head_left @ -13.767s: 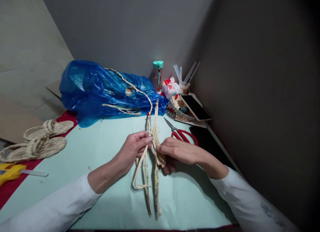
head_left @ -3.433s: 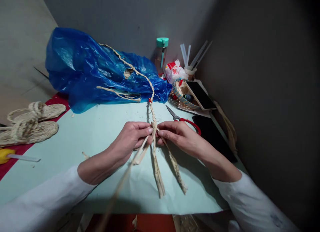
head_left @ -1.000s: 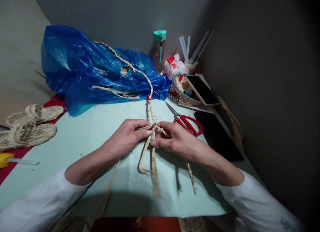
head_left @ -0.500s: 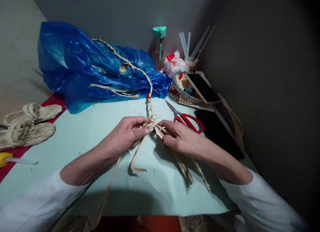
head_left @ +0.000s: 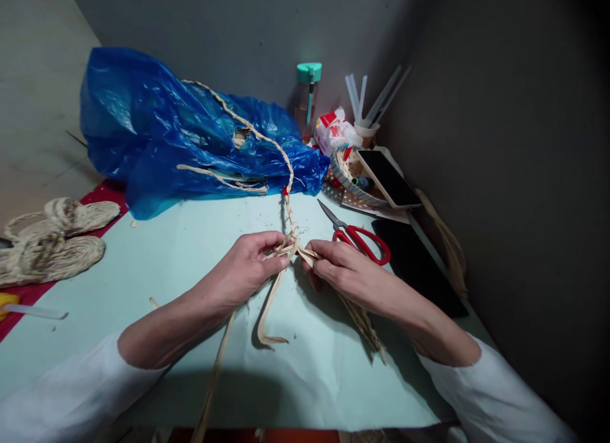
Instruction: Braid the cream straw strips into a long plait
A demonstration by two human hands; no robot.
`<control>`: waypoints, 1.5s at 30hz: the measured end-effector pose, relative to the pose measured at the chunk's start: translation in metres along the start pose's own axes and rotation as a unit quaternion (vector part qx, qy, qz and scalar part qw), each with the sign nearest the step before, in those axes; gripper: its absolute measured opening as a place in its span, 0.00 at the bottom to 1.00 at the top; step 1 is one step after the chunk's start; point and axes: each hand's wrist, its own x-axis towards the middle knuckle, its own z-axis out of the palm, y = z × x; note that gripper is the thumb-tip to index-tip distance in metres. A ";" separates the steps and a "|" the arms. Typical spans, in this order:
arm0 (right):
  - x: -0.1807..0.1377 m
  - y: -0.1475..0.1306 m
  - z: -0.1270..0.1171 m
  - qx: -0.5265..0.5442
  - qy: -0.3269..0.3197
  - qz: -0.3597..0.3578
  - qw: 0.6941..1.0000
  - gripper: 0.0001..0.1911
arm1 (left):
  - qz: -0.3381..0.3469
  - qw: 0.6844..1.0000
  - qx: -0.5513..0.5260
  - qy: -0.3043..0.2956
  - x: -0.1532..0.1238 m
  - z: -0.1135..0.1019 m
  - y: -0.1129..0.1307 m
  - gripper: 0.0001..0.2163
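Observation:
A braid of pale dried straw runs from the blue bag down to my two hands, with a small red clip on it. At its lower end, my left hand pinches strands between thumb and fingers; one long strand trails from beneath it over the table's front edge. My right hand is closed on other strands just to the right, their frayed ends sticking out below. Between the hands a loose bent strip hangs onto the table. My fingertips partly hide the crossing.
Red-handled scissors lie beyond my right hand, beside a black tablet-like slab. Behind are a basket with a phone, and a bottle. A blue plastic bag covers the back left. Woven sandals sit left.
My right hand has gathered its strands closer together, and their ends now lie in one bundle. The whole view has shifted slightly downward.

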 end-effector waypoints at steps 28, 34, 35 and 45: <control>0.015 0.001 0.007 0.047 0.094 -0.016 0.994 0.16 | 0.031 0.996 0.068 0.040 0.002 0.000 -0.003 0.05; 0.016 0.007 0.008 0.103 0.079 0.002 0.992 0.17 | -0.001 0.998 0.059 0.035 0.004 -0.008 -0.003 0.12; 0.016 0.008 0.009 0.115 0.077 0.005 0.990 0.17 | -0.010 0.999 0.044 0.028 0.004 -0.010 -0.002 0.12; 0.015 0.007 0.002 0.169 0.054 0.032 0.984 0.16 | -0.020 1.000 0.011 0.015 0.011 -0.030 0.006 0.08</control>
